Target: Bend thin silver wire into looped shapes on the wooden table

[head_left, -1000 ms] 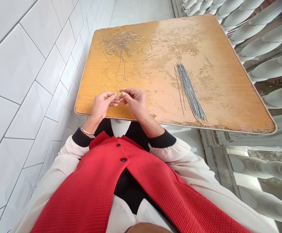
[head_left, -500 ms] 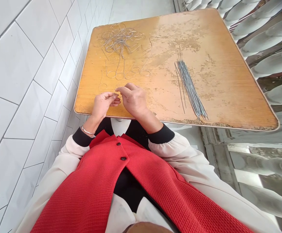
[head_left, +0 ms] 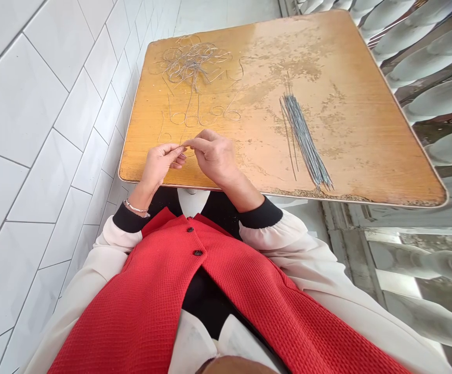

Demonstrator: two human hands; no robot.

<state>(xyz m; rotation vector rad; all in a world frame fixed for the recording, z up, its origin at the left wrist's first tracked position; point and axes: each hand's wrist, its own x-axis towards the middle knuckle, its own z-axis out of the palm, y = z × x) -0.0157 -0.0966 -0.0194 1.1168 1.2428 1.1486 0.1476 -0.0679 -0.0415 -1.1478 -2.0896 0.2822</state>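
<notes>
While you're pinching thin wire (head_left: 184, 149) narrowly between left hand (head_left: 159, 166) and right hand (head_left: 212, 158) fingertips near table (head_left: 346, 104) edge, bent loops (head_left: 200, 117) are lying in row, tangled heap (head_left: 190, 59) beyond, straight wire bundle (head_left: 306, 140) lying unbent.

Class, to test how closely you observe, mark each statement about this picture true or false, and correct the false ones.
1. The left hand wears a bangle at its wrist. True.
2. The straight wire bundle lies left of the hands. False: it lies right of the right hand.
3. A wire tangle lies on the table. True.
4. The wall beside the table is wood. False: the wall is white tile.
5. The hands are far apart. False: they are close together, near the table's near edge.
6. A row of wire loops lies beyond the hands. True.
</notes>
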